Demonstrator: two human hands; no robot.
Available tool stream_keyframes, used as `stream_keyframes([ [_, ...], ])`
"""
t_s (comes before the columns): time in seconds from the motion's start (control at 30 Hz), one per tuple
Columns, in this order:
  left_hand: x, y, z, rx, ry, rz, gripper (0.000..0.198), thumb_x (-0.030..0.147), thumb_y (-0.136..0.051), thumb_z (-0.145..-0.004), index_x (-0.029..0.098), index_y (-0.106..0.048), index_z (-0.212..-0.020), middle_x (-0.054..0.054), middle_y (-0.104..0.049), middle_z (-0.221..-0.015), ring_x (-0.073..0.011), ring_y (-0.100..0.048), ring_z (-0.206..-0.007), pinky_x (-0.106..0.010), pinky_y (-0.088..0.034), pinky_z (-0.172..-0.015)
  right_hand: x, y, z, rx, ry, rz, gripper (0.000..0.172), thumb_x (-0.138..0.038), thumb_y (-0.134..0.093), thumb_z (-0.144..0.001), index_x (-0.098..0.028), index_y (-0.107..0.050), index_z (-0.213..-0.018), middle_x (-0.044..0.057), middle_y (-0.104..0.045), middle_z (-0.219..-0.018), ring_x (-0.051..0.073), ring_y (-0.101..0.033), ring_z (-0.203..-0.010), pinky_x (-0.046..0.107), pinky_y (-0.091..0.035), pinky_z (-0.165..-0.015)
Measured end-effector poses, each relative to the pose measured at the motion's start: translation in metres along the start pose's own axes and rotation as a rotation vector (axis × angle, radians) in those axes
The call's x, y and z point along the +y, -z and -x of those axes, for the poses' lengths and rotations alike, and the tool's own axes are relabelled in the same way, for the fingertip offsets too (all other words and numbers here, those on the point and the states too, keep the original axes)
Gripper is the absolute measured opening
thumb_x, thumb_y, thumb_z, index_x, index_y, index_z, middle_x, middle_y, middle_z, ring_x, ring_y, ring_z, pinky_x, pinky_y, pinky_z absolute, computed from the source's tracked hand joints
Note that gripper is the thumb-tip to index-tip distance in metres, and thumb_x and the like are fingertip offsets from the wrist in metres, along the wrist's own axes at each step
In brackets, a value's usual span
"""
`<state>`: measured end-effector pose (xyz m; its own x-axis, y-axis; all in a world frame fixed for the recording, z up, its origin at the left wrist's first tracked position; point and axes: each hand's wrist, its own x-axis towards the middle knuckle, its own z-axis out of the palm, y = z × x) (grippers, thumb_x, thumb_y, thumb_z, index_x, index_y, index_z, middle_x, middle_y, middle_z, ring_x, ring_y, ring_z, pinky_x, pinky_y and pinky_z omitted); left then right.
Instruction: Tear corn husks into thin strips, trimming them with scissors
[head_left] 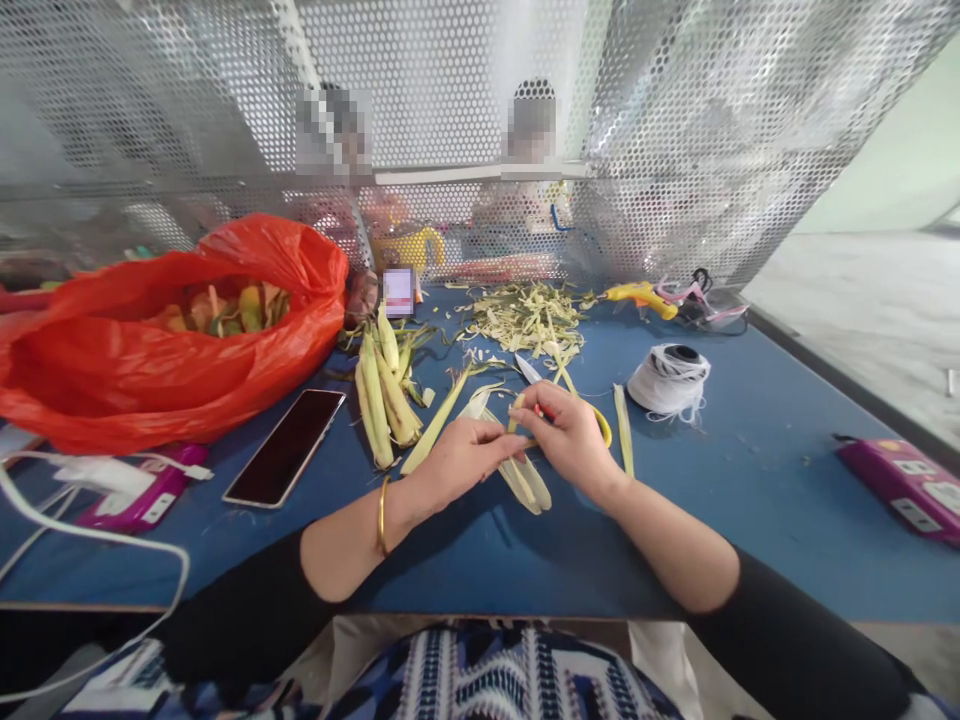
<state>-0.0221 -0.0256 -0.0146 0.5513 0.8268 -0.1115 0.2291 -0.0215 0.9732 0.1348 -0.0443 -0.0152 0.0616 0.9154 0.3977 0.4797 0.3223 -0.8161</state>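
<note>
My left hand (469,455), with a gold bangle on the wrist, pinches a narrow pale strip of corn husk (517,415). Close against it, my right hand (574,440) grips the same strip between thumb and fingers. Below them a wider corn husk leaf (525,487) shows, partly covered by my fingers. Scissors (527,369) lie just beyond my right hand, which hides their middle; a yellow and red handle shows past the knuckles. Several whole corn husks (386,400) lie left of my hands, and a long single husk leaf (439,425) slants nearer.
Husk scraps (529,318) are heaped at the back by a perforated metal screen (465,100). To the right are white thread (670,380), a yellow glue gun (641,297) and a purple power strip (904,485). A red plastic bag (187,375) and a phone (286,448) occupy the left.
</note>
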Motion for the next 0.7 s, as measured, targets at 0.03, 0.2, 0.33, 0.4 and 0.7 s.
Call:
stream_keyframes([
  [0.03, 0.000, 0.001, -0.001, 0.025, 0.028, 0.077, 0.037, 0.051, -0.063, -0.076, 0.016, -0.068, -0.064, 0.005, -0.039, -0.042, -0.0093, -0.034, -0.045, -0.025, -0.026, -0.049, 0.001, 0.002, -0.002, 0.014, -0.028, -0.018, 0.016, -0.033, -0.056, -0.078, -0.021, -0.057, -0.068, 0.002, -0.061, -0.073, 0.016, -0.055, -0.071, 0.031, -0.042, -0.069],
  [0.2, 0.000, 0.007, -0.007, 0.058, 0.140, 0.370, 0.049, 0.061, -0.060, -0.077, 0.013, -0.068, -0.072, 0.002, -0.052, -0.048, -0.0085, -0.042, -0.044, -0.023, -0.032, -0.048, 0.006, 0.004, -0.008, 0.081, -0.378, -0.256, 0.032, -0.050, -0.065, -0.072, -0.019, -0.059, -0.080, 0.000, -0.059, -0.071, 0.013, -0.052, -0.063, 0.029, -0.043, -0.064],
  [0.33, -0.002, 0.006, -0.008, 0.036, 0.165, 0.355, 0.039, 0.052, -0.071, -0.070, 0.014, -0.063, -0.063, 0.001, -0.057, -0.050, -0.0072, -0.044, -0.043, -0.021, -0.031, -0.046, 0.006, -0.002, -0.003, -0.146, -0.619, -0.531, 0.042, -0.056, -0.071, -0.061, -0.018, -0.054, -0.065, -0.002, -0.055, -0.059, 0.008, -0.045, -0.051, 0.025, -0.038, -0.053],
  [0.4, -0.003, 0.004, -0.007, 0.011, 0.172, 0.298, 0.036, 0.046, -0.074, -0.067, 0.015, -0.060, -0.057, 0.001, -0.056, -0.048, -0.0066, -0.043, -0.042, -0.021, -0.029, -0.044, 0.007, -0.005, -0.001, -0.163, -0.595, -0.565, 0.040, -0.052, -0.073, -0.059, -0.019, -0.051, -0.060, -0.003, -0.054, -0.055, 0.008, -0.045, -0.049, 0.024, -0.037, -0.052],
  [0.7, -0.001, 0.011, -0.010, 0.034, 0.219, 0.735, 0.015, 0.025, -0.069, -0.080, 0.011, -0.069, -0.074, 0.003, -0.051, -0.048, -0.0044, -0.044, -0.043, -0.016, -0.036, -0.045, 0.005, -0.003, -0.003, -0.108, -0.258, -0.410, 0.023, -0.044, -0.062, -0.079, -0.021, -0.062, -0.083, 0.001, -0.068, -0.078, 0.016, -0.062, -0.077, 0.031, -0.047, -0.075],
])
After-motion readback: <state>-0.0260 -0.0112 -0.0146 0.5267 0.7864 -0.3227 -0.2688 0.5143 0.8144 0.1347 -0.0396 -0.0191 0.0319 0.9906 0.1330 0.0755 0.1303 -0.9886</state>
